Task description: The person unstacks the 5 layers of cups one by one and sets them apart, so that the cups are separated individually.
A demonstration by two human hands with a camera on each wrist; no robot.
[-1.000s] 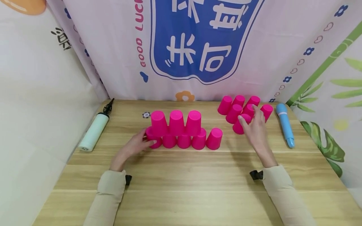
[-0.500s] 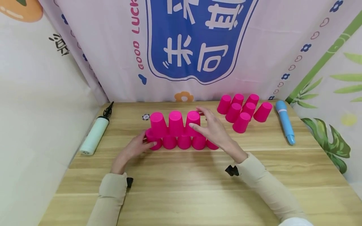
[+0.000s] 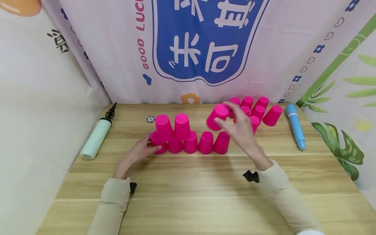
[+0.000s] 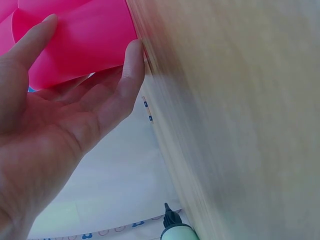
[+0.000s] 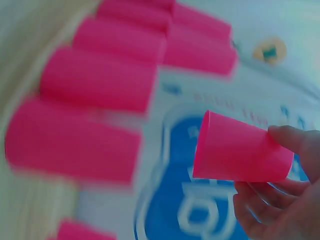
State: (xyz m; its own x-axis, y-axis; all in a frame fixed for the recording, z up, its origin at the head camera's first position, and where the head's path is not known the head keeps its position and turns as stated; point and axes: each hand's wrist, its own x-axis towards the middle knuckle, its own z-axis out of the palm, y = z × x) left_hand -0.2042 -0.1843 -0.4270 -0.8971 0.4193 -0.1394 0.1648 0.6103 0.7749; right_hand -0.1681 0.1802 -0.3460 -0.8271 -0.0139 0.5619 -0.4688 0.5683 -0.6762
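Observation:
Upside-down pink plastic cups stand in a bottom row point(image 3: 190, 142) on the wooden table, with two more cups point(image 3: 182, 126) stacked on its left part. My left hand point(image 3: 139, 152) holds the row's leftmost cup point(image 3: 159, 142), thumb in front and fingers behind; the left wrist view shows the thumb and fingers on that cup's wall point(image 4: 90, 42). Above and behind the row's right end, my right hand point(image 3: 242, 129) grips a raised cup point(image 3: 218, 117) between thumb and fingers. In the right wrist view this raised cup point(image 5: 240, 150) is tilted and apart from the others.
A cluster of upside-down pink cups point(image 3: 272, 115) stands at the back right, partly hidden by the right hand. Beside it lies a blue pen-like object point(image 3: 296, 126). A pale green hand pump point(image 3: 97, 137) lies at left, and a small round chip point(image 3: 150, 119) is near the back.
My right hand moved from the back-right cluster to the upper row's rightmost cup, then lifted it off toward the right and back. The left hand stayed on its cup.

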